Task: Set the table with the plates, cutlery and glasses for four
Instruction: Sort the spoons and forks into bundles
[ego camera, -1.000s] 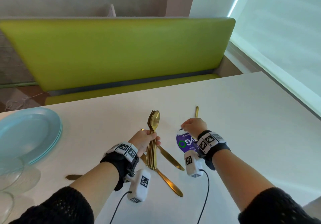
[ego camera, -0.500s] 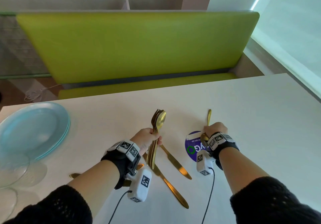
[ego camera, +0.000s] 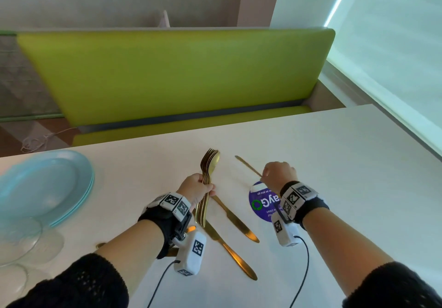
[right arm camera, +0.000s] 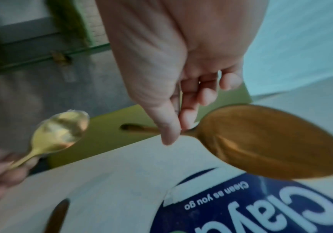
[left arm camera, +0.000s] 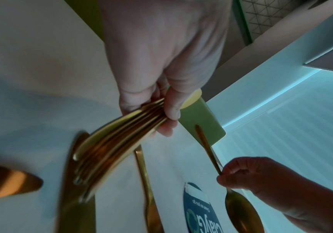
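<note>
With the right hand [ego camera: 278,172] pinching one gold spoon [right arm camera: 271,140] and the left hand [ego camera: 197,187] gripping the cutlery bundle [ego camera: 208,183], lay the spoon down flat.

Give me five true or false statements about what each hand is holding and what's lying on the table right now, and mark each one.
1. The left hand grips a bundle of gold forks and spoons. True.
2. The right hand holds a knife. False: it pinches a single gold spoon.
3. Two gold knives lie on the white table between the arms. True.
4. The blue plates are already laid at four places. False: they sit stacked at the left.
5. The round sticker on the table is red. False: it is purple.
</note>
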The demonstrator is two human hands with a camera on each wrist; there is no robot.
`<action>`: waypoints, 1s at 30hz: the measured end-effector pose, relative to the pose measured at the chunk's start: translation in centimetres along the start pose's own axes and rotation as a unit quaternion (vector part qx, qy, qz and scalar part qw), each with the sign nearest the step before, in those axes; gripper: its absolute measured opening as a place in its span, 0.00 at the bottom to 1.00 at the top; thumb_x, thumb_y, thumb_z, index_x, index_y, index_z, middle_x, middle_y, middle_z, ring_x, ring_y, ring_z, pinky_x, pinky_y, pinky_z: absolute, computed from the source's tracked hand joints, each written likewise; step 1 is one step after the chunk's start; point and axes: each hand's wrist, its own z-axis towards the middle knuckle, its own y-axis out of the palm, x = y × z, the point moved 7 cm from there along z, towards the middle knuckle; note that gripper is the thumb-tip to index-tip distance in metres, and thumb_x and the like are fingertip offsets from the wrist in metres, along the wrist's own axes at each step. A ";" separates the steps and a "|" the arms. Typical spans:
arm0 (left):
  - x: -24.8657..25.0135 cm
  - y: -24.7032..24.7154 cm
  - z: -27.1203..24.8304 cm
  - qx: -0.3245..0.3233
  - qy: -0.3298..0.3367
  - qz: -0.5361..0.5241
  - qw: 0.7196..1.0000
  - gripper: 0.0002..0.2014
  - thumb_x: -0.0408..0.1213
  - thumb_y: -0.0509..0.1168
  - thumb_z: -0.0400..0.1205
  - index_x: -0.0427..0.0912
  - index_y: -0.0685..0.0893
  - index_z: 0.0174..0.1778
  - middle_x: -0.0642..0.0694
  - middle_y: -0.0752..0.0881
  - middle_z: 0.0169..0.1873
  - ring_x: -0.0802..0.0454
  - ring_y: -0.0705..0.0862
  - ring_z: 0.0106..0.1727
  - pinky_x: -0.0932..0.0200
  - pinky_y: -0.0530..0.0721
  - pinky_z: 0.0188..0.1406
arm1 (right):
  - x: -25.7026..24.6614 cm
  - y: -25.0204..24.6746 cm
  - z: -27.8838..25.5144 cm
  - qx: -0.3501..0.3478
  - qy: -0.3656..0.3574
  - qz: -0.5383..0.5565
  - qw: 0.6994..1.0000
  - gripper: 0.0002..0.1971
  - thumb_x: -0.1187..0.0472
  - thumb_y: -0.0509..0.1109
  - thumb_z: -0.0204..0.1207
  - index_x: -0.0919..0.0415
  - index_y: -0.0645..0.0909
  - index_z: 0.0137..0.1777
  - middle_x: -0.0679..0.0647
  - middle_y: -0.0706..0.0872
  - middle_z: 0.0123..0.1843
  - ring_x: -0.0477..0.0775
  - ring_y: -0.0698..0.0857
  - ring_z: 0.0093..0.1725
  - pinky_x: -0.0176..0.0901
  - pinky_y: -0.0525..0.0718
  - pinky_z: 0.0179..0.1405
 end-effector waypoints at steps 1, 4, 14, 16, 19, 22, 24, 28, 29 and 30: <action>0.1 -0.3 0.0 0.014 0.010 0.015 1.000 0.07 0.24 0.62 0.81 0.39 0.78 0.42 0.43 0.85 0.36 0.47 0.85 0.40 0.47 0.82 0.66 | -1.3 -0.4 -0.8 0.006 -0.053 -0.050 0.997 0.11 0.56 0.64 0.79 0.57 0.84 0.56 0.55 0.86 0.55 0.57 0.79 0.61 0.49 0.77 0.63; 0.7 -1.6 -1.6 0.028 0.038 0.075 0.996 0.04 0.28 0.64 0.81 0.39 0.79 0.49 0.44 0.87 0.37 0.49 0.86 0.42 0.56 0.82 0.57 | -4.9 -1.1 -4.6 0.035 -0.191 -0.169 0.966 0.11 0.61 0.60 0.80 0.56 0.83 0.55 0.54 0.84 0.56 0.57 0.75 0.63 0.48 0.72 0.61; -2.8 -4.8 -9.4 -0.112 0.034 0.110 0.987 0.11 0.18 0.67 0.72 0.37 0.81 0.44 0.41 0.86 0.40 0.44 0.86 0.46 0.44 0.83 0.65 | -17.0 1.1 -17.2 0.103 -0.402 -0.324 0.850 0.05 0.52 0.78 0.64 0.42 0.89 0.40 0.46 0.84 0.35 0.50 0.82 0.44 0.42 0.78 0.40; -3.8 -6.0 -11.1 -0.130 0.041 0.143 0.980 0.12 0.20 0.71 0.70 0.40 0.82 0.43 0.42 0.86 0.39 0.45 0.85 0.46 0.48 0.84 0.60 | -18.7 1.8 -18.7 0.127 -0.416 -0.327 0.839 0.08 0.48 0.83 0.50 0.39 0.88 0.29 0.41 0.82 0.27 0.46 0.83 0.36 0.37 0.79 0.34; -5.2 -8.3 -13.8 -0.141 0.057 0.172 0.973 0.12 0.20 0.70 0.69 0.41 0.82 0.40 0.45 0.85 0.36 0.52 0.82 0.40 0.61 0.79 0.44 | -21.6 2.3 -22.2 0.152 -0.436 -0.324 0.825 0.08 0.49 0.84 0.48 0.44 0.87 0.22 0.40 0.81 0.25 0.46 0.82 0.34 0.35 0.78 0.32; -7.3 -10.8 -16.3 -0.138 0.066 0.190 0.970 0.11 0.21 0.70 0.69 0.42 0.81 0.38 0.45 0.84 0.37 0.51 0.82 0.42 0.60 0.78 0.47 | -24.7 2.8 -26.1 0.160 -0.445 -0.313 0.823 0.09 0.50 0.84 0.48 0.47 0.85 0.21 0.41 0.81 0.24 0.46 0.81 0.33 0.35 0.78 0.31; -8.8 -12.4 -17.9 -0.147 0.067 0.199 0.967 0.11 0.21 0.70 0.69 0.42 0.81 0.39 0.44 0.84 0.38 0.49 0.82 0.46 0.57 0.78 0.52 | -26.4 3.8 -28.4 0.148 -0.449 -0.309 0.825 0.09 0.49 0.84 0.49 0.47 0.86 0.22 0.41 0.82 0.25 0.46 0.82 0.34 0.35 0.79 0.32; -12.0 -15.3 -20.4 -0.147 0.069 0.221 0.962 0.14 0.25 0.72 0.68 0.37 0.83 0.49 0.43 0.84 0.42 0.48 0.82 0.49 0.53 0.80 0.58 | -29.5 5.8 -32.4 0.135 -0.450 -0.291 0.834 0.10 0.52 0.85 0.48 0.47 0.85 0.22 0.41 0.81 0.25 0.47 0.82 0.34 0.36 0.80 0.31; -12.8 -15.9 -20.8 -0.146 0.066 0.225 0.961 0.16 0.25 0.73 0.68 0.36 0.83 0.51 0.43 0.85 0.43 0.48 0.82 0.49 0.53 0.80 0.57 | -30.0 6.3 -33.1 0.135 -0.445 -0.288 0.837 0.10 0.52 0.85 0.49 0.47 0.85 0.22 0.41 0.81 0.25 0.47 0.82 0.34 0.36 0.80 0.32; -13.5 -16.4 -21.3 -0.148 0.068 0.227 0.960 0.15 0.25 0.72 0.69 0.37 0.82 0.51 0.43 0.84 0.43 0.49 0.82 0.49 0.55 0.80 0.54 | -30.4 6.9 -33.7 0.134 -0.440 -0.286 0.841 0.10 0.52 0.85 0.49 0.47 0.85 0.23 0.41 0.81 0.25 0.48 0.82 0.34 0.37 0.80 0.32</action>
